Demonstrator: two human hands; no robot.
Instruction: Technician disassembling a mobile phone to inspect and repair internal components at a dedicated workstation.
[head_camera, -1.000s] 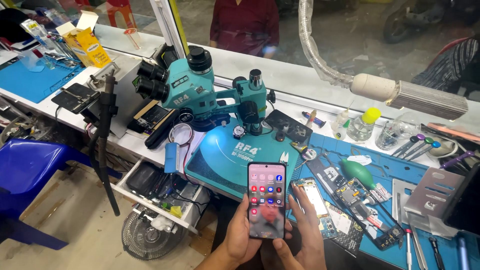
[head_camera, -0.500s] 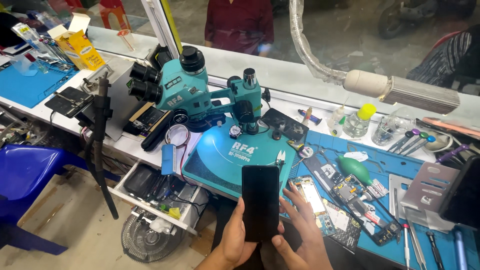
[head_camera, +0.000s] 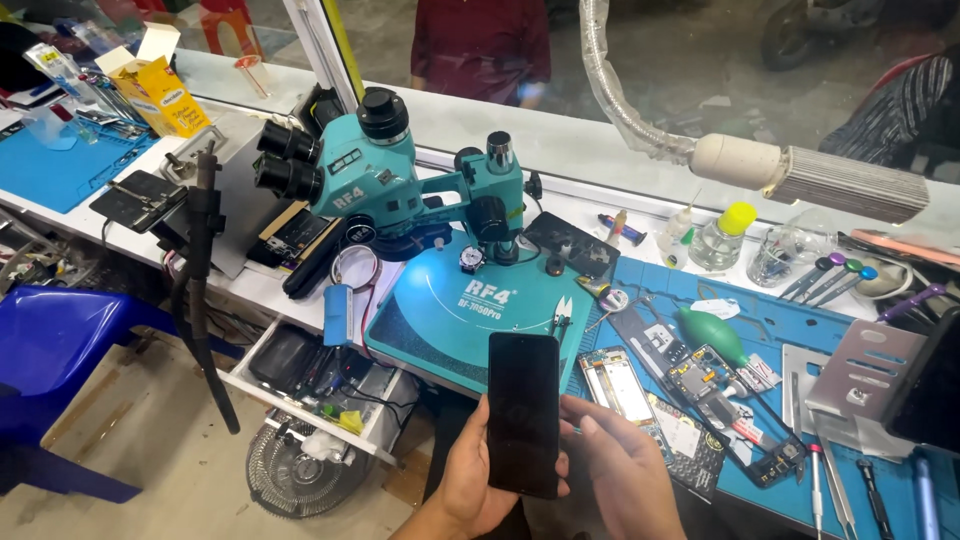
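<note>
A black smartphone (head_camera: 523, 410) with a dark screen stands upright in my left hand (head_camera: 468, 482), low in the middle of the head view. My left fingers wrap its lower left edge from behind. My right hand (head_camera: 618, 470) rests against the phone's right edge, thumb near its side, fingers apart. Just beyond the phone lies the teal round base (head_camera: 440, 320) of a teal microscope (head_camera: 385, 185).
A blue work mat (head_camera: 760, 330) at right carries an opened phone frame (head_camera: 618, 385), circuit boards, a green blower bulb (head_camera: 712, 335), screwdrivers and tweezers. Small bottles stand behind. An open drawer (head_camera: 320, 395) and a fan sit lower left, beside a blue plastic chair (head_camera: 50, 350). A person stands beyond the counter.
The phone's screen showed coloured app icons one second ago and is dark now. The phone has shifted slightly, and the camera view has moved closer to the bench.
</note>
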